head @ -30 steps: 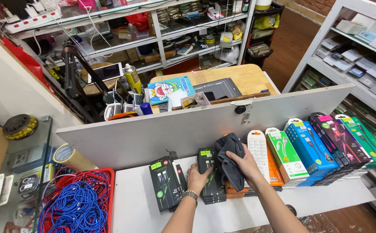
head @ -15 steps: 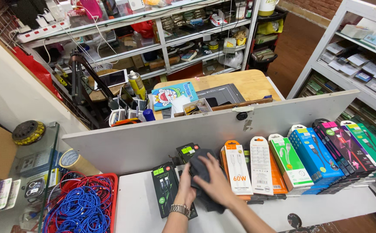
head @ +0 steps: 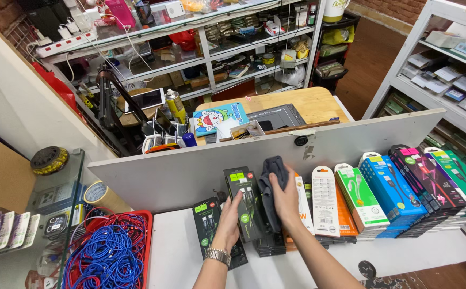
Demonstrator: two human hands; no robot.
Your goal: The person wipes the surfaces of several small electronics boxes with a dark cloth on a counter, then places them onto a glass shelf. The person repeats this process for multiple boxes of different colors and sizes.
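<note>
Your left hand (head: 232, 217) now grips a black-and-green cable pack (head: 245, 203), lifted upright off the black stack below it; half a second ago both hands lay flat on that stack. Your right hand (head: 285, 199) is closed on a dark grey cloth (head: 272, 179), pressed to the pack's right face, so wiping appears under way. Right of that hand stand the white and orange packs (head: 325, 200). Left of your left hand, another black pack (head: 205, 222) lies on the white table (head: 174, 257).
</note>
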